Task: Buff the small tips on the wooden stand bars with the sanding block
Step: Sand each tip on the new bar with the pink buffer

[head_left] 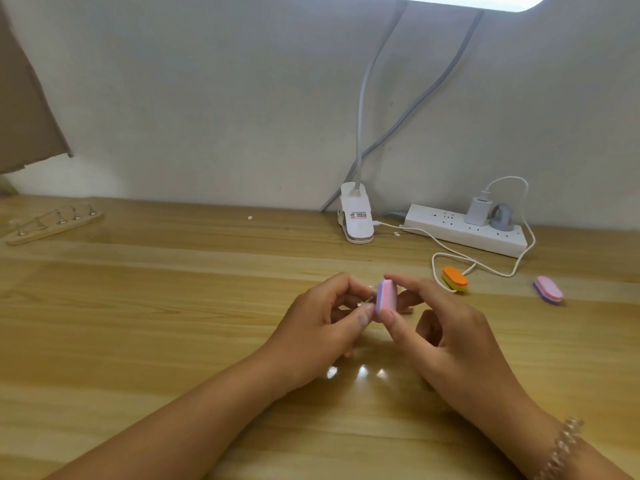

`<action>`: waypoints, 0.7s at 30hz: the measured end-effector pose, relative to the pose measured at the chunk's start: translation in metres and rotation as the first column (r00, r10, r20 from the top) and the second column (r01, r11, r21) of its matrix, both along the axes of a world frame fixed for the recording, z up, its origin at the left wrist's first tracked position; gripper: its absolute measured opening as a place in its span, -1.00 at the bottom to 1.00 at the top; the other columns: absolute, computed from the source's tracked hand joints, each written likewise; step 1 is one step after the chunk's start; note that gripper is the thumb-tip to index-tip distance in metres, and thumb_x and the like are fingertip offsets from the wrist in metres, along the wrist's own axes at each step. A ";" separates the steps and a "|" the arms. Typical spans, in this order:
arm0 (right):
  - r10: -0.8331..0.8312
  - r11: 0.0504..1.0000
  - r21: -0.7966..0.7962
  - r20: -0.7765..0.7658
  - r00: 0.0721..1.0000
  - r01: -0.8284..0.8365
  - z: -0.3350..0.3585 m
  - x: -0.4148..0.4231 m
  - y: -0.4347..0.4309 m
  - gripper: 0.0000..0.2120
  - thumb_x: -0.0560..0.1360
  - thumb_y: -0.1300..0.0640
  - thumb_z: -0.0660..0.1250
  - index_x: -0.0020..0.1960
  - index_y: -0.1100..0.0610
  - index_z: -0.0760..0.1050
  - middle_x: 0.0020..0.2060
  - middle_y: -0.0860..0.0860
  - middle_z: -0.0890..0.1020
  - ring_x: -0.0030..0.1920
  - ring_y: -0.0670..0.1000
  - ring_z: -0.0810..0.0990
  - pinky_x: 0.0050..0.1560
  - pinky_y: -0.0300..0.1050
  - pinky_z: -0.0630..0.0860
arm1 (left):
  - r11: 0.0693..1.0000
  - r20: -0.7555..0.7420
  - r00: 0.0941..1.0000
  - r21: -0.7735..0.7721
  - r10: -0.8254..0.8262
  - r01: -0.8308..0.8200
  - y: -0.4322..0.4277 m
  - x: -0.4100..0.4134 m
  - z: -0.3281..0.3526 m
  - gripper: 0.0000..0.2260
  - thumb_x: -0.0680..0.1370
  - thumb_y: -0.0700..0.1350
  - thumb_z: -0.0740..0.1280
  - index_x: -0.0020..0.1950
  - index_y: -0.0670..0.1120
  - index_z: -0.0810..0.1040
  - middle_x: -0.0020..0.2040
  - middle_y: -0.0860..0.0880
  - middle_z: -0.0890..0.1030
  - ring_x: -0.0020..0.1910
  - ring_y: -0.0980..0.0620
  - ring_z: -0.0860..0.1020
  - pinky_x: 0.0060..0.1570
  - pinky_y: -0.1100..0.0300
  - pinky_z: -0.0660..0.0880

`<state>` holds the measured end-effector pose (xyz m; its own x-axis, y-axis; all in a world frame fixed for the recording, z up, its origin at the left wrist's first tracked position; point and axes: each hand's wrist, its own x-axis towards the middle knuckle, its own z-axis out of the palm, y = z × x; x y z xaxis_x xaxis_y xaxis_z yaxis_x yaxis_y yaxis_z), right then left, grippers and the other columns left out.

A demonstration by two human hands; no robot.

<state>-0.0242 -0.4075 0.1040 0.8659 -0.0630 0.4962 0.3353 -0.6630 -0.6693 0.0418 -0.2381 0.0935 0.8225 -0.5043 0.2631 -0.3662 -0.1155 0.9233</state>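
At ten o'clock on the desk point(173, 306), one wooden stand bar point(52, 226) is seen lying untouched. At centre, what appears to be a small tip point(369, 299) is pinched by the left hand point(322, 327); at its three o'clock, the sanding block point(386, 299) is gripped by the right hand point(440, 327). Light, short strokes are best applied.

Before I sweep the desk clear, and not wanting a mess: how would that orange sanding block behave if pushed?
The orange sanding block looks like layered foam, so probably light and squashy. Lying flat, it should slide on the table rather than roll. The white cable beside it might snag.
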 end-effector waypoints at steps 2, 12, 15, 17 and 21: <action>-0.013 1.000 -0.001 -0.011 1.000 0.013 0.000 0.001 -0.003 -0.62 0.44 0.00 0.41 0.25 -0.03 0.55 -0.15 -0.15 0.60 -0.49 0.03 0.48 -0.37 -0.24 0.36 | 1.000 0.019 1.000 -0.005 -0.004 0.004 0.000 0.000 0.001 -0.92 0.62 -0.20 0.33 0.05 -0.05 0.59 -0.12 0.14 0.66 -0.44 0.21 0.50 -0.41 0.29 0.45; -0.046 0.996 -0.080 0.039 0.998 0.049 -0.001 -0.001 0.000 -0.69 0.47 -0.13 0.41 0.16 -0.05 0.58 -0.21 -0.21 0.60 -0.48 -0.02 0.45 -0.39 -0.20 0.36 | 1.000 0.042 0.999 0.016 0.010 -0.010 0.001 0.000 0.002 -0.91 0.62 -0.21 0.32 -0.03 -0.08 0.60 -0.20 0.08 0.63 -0.45 0.15 0.48 -0.40 0.23 0.43; -0.023 0.999 -0.045 0.018 1.000 0.024 0.000 -0.002 0.000 -0.71 0.42 -0.27 0.42 0.02 -0.12 0.58 -0.22 -0.19 0.62 -0.47 -0.02 0.45 -0.40 -0.22 0.33 | 0.999 0.043 0.999 0.032 0.013 -0.014 0.001 0.001 0.001 -0.92 0.62 -0.21 0.33 -0.02 -0.09 0.61 -0.20 0.00 0.63 -0.43 0.08 0.48 -0.39 0.19 0.43; -0.045 0.999 0.025 0.003 0.999 0.045 0.001 0.000 -0.003 -0.65 0.35 -0.34 0.36 -0.04 -0.12 0.56 -0.21 -0.17 0.63 -0.46 -0.01 0.47 -0.38 -0.20 0.34 | 0.999 0.039 0.999 0.041 -0.007 0.005 0.000 0.000 0.001 -0.92 0.61 -0.20 0.34 -0.04 -0.07 0.62 -0.19 0.03 0.67 -0.36 -0.07 0.53 -0.38 0.17 0.45; -0.070 0.997 -0.017 0.010 0.997 0.070 0.001 0.000 -0.002 -0.60 0.31 -0.35 0.31 -0.05 -0.09 0.48 -0.18 -0.18 0.60 -0.44 0.02 0.48 -0.38 -0.18 0.33 | 0.999 0.030 0.999 0.029 -0.020 0.019 0.000 0.000 0.001 -0.88 0.61 -0.23 0.35 -0.05 -0.04 0.64 -0.22 0.06 0.67 -0.38 -0.01 0.53 -0.40 0.23 0.43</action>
